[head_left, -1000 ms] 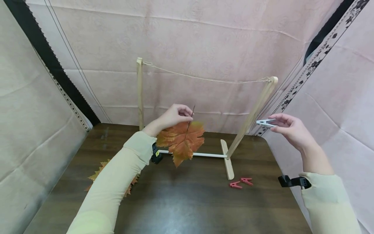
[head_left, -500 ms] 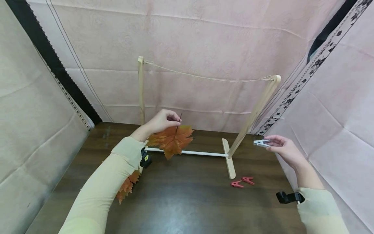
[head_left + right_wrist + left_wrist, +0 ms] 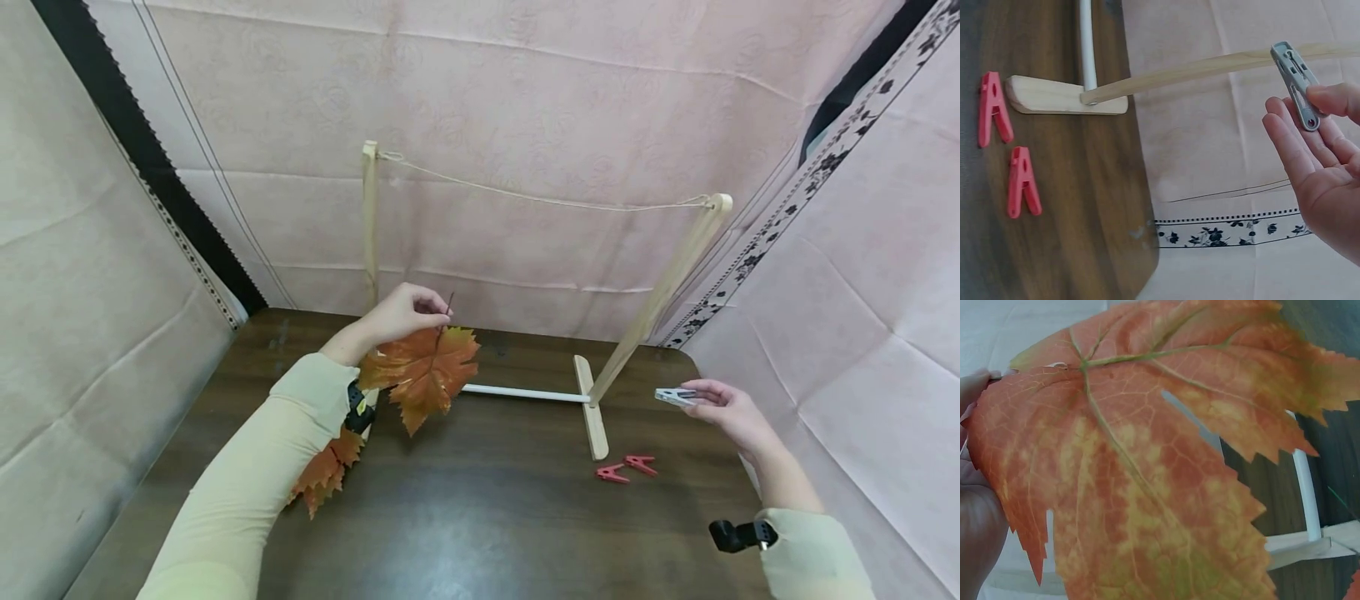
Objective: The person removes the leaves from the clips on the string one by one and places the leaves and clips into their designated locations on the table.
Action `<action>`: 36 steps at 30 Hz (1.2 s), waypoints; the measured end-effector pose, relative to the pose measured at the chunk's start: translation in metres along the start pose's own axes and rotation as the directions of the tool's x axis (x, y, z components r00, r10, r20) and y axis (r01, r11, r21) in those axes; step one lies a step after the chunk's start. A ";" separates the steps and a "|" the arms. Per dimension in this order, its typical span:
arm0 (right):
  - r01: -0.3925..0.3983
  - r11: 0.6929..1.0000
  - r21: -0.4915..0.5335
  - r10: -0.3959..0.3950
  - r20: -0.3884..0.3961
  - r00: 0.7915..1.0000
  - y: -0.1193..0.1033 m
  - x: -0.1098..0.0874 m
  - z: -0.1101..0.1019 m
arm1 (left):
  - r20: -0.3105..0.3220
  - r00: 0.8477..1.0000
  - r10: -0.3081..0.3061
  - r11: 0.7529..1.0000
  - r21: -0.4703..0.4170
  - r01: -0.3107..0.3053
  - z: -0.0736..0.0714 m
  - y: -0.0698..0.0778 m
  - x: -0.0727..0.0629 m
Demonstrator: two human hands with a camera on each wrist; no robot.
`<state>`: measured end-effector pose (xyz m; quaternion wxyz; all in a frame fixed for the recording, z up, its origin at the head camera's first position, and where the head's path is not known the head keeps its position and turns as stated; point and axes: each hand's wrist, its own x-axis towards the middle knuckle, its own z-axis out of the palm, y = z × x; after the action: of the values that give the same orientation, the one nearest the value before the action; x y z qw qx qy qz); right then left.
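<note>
My left hand (image 3: pixel 401 318) pinches the dark stem of an orange maple leaf (image 3: pixel 427 371), which hangs below the fingers in front of the stand's left post (image 3: pixel 371 225). In the left wrist view the veined leaf (image 3: pixel 1129 444) fills most of the picture and covers part of the hand (image 3: pixel 979 519). To the right of the stand, my right hand (image 3: pixel 738 417) holds a pale grey-blue clothespin (image 3: pixel 675 397) between thumb and fingers. Close up in the right wrist view, that clothespin (image 3: pixel 1297 84) lies tilted against the fingertips.
A string (image 3: pixel 540 198) spans the wooden posts above the table. A white rod (image 3: pixel 525 392) joins the stand's feet (image 3: pixel 592 417). Two red clothespins (image 3: pixel 626 468) lie beside the right foot. Another orange leaf (image 3: pixel 330 471) lies partly under the left forearm. Cloth (image 3: pixel 525 100) walls surround the table.
My left hand has moved left and slightly down with the maple leaf. The right hand has come down over the table's right edge, still holding the clothespin. The view has shifted slightly.
</note>
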<state>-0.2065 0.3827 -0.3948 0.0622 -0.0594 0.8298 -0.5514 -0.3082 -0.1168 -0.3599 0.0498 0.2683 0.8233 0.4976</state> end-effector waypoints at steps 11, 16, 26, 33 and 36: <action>-0.062 0.987 -0.145 0.060 -0.019 0.998 0.032 -0.004 0.009 | -0.003 0.999 -0.055 0.980 0.190 0.054 -0.021 0.001 -0.019; -0.107 0.980 -0.168 0.098 -0.063 0.993 0.038 -0.006 0.012 | 0.028 0.998 -0.061 0.962 0.270 0.052 -0.034 -0.004 -0.034; -0.141 0.988 -0.056 0.138 -0.050 0.989 0.048 -0.007 0.019 | 0.207 0.959 -0.192 0.972 0.175 0.157 -0.056 -0.027 -0.064; -0.146 0.988 -0.056 0.145 -0.024 0.989 0.054 -0.005 0.027 | 0.223 0.948 -0.225 0.970 0.147 0.196 -0.061 -0.031 -0.072; -0.148 0.987 -0.069 0.147 -0.013 0.989 0.056 -0.004 0.031 | 0.254 0.939 -0.231 0.969 0.149 0.198 -0.064 -0.036 -0.077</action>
<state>-0.1992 0.3772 -0.4584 0.0975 0.0021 0.8508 -0.5163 -0.2787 -0.2183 -0.3728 0.1989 0.2446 0.8619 0.3972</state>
